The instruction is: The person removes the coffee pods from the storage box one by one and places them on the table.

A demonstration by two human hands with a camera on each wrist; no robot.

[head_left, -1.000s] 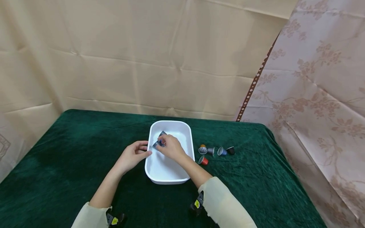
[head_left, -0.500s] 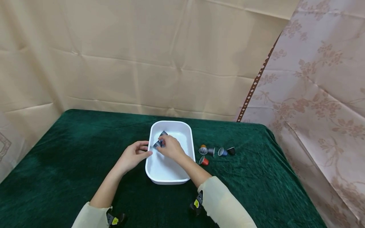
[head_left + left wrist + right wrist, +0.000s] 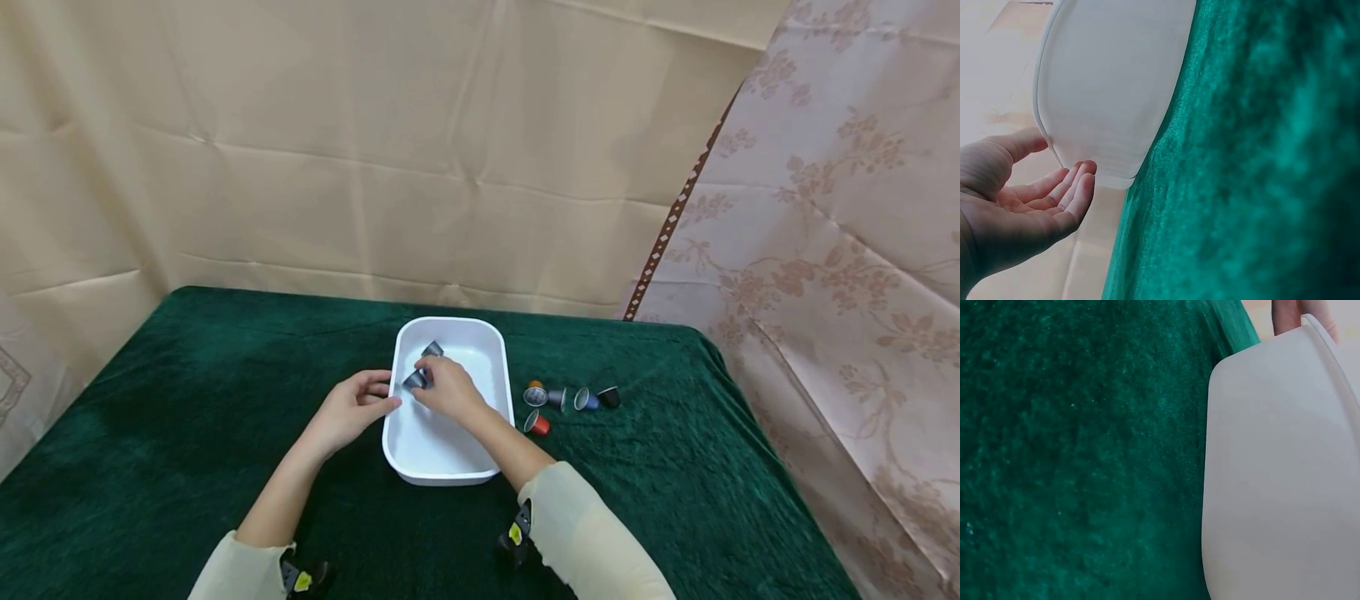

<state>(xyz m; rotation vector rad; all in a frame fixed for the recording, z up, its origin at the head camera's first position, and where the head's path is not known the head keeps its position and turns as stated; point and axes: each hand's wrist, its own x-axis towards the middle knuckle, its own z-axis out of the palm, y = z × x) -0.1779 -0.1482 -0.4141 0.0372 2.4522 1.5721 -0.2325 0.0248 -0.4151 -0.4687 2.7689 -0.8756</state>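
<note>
A white rectangular tray (image 3: 447, 454) stands on the green cloth, with small coffee capsules near its left wall. My left hand (image 3: 348, 415) holds the tray's left edge, the thumb over the rim and the fingers against the outer wall; the left wrist view shows this grip (image 3: 1035, 194) too. Reaching into the tray, my right hand (image 3: 448, 387) pinches among the capsules with thumb and fingers. A grey capsule (image 3: 416, 380) shows at its fingertips, and another grey capsule (image 3: 432, 348) lies just beyond. The fingers partly hide what sits between them.
To the right of the tray lie several loose capsules: a gold one (image 3: 535, 394), a grey one (image 3: 557, 399), a blue one (image 3: 587, 400), a black one (image 3: 609, 397) and a red one (image 3: 537, 423). A beige curtain (image 3: 420, 167) hangs behind the table.
The right fingers have shifted very slightly among the capsules in the tray, and the far grey capsule has moved a little. The left hand and the loose capsules stay put.
</note>
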